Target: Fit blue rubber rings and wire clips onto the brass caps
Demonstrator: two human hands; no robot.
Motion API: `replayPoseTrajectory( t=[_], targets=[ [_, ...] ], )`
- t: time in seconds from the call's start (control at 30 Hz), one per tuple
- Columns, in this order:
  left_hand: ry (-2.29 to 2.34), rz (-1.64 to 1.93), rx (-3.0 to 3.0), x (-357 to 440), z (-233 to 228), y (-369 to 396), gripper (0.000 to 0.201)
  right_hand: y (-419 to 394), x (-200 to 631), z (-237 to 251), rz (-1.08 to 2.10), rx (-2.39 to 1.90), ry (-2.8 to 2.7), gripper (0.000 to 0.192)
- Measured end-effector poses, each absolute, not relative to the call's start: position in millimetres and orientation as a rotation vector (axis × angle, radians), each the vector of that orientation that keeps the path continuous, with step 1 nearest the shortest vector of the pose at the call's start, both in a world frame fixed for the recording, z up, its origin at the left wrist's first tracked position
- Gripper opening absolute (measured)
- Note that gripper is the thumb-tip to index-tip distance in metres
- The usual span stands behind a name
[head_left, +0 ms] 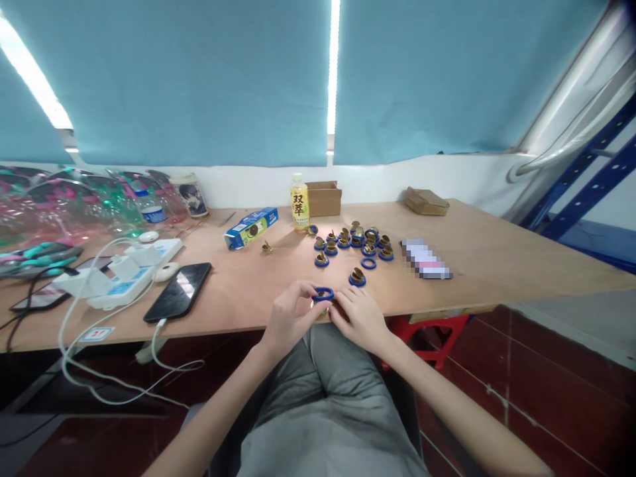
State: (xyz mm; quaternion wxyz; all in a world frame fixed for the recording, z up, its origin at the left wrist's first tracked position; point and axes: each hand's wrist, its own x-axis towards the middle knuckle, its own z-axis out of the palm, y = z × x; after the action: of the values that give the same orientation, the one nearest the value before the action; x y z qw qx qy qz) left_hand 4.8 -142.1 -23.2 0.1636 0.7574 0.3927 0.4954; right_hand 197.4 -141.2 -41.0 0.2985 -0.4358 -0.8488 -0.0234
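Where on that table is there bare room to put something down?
Bare wood lies between the black phone and the pile of blue rings, and right of the small flat packet. The left end, around the power strip, is crowded.

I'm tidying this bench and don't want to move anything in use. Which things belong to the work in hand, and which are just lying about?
In use:
left hand and right hand, both on a blue ring
pile of brass parts
loose ring

Lying about:
phone
power strip
drink bottle
blue box
cardboard boxes
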Motion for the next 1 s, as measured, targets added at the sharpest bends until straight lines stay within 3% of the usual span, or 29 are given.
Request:
replayPoseTrajectory(
  t=[0.6,1.0],
  targets=[
    [1.198,1.224,2.212,2.7,-29.8,-139.6,0.01,-142.1,197.4,-41.6,-0.036,-1.138,-2.254,0.016],
    [1.242,1.141,2.177,-1.8,-31.7,-136.7,0.02,-141.8,197.7,-42.3,-0.032,-1.139,-2.248,0.017]
  ],
)
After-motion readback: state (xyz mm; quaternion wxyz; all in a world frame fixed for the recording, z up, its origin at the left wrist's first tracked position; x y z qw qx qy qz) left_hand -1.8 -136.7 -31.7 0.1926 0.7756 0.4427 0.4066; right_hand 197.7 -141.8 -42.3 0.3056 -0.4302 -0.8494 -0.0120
